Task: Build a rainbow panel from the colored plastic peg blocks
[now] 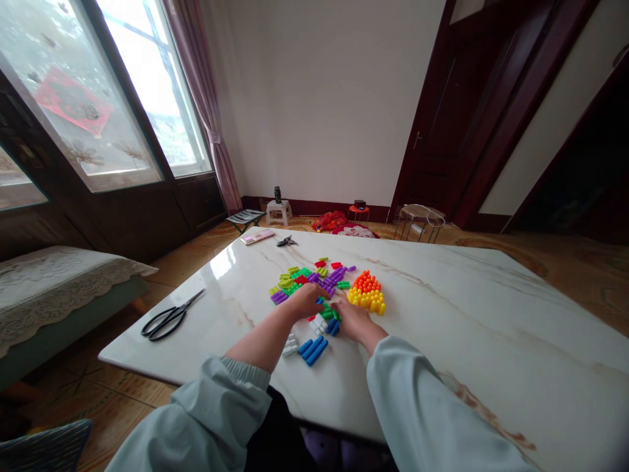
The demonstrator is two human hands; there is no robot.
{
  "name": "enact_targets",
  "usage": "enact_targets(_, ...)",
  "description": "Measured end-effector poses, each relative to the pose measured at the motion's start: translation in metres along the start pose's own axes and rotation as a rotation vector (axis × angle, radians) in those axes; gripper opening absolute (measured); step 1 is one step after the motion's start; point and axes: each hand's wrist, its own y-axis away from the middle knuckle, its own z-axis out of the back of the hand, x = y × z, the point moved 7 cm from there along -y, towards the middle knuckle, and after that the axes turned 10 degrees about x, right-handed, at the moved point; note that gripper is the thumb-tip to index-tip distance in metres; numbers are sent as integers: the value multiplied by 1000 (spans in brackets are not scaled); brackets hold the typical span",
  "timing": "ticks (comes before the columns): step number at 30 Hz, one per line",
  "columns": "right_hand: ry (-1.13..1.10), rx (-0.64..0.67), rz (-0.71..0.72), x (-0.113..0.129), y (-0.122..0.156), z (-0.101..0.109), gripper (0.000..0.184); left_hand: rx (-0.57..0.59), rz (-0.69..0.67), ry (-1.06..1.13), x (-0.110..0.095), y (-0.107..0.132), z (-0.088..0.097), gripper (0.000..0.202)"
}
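Observation:
A spread of small plastic peg pieces (314,278) in green, purple, red and yellow lies on the white marble table (442,314). An orange and yellow cluster (367,291) sits at its right. My left hand (307,299) rests palm down on the pieces, fingers curled. My right hand (350,317) lies beside it on green, white and blue pieces (325,319), fingers bent over them. What each hand holds, if anything, is hidden. Blue pieces (313,349) and white pieces (289,344) lie between my forearms.
Black scissors (170,318) lie near the table's left edge. A pink phone (257,236) and keys (286,242) sit at the far edge. A bed (54,288) stands at the left; stools (279,211) and a wire rack (419,219) stand by the far wall.

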Motion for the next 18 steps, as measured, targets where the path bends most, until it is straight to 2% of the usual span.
enact_targets(6, 85, -34, -33, -8, 5, 1, 45, 5, 12, 14, -3, 1, -2, 40)
enact_targets(11, 20, -54, -105, -23, 8, 5, 50, 44, 1, 120, -10, -1, -6, 38)
enact_targets(14, -63, -68, -183, -41, 13, 11, 42, 121, -16, 200, -15, -5, -16, 32)
enact_targets(18, -115, -86, -244, -68, 21, 17, 32, 317, -21, 307, -23, -9, -38, 33)
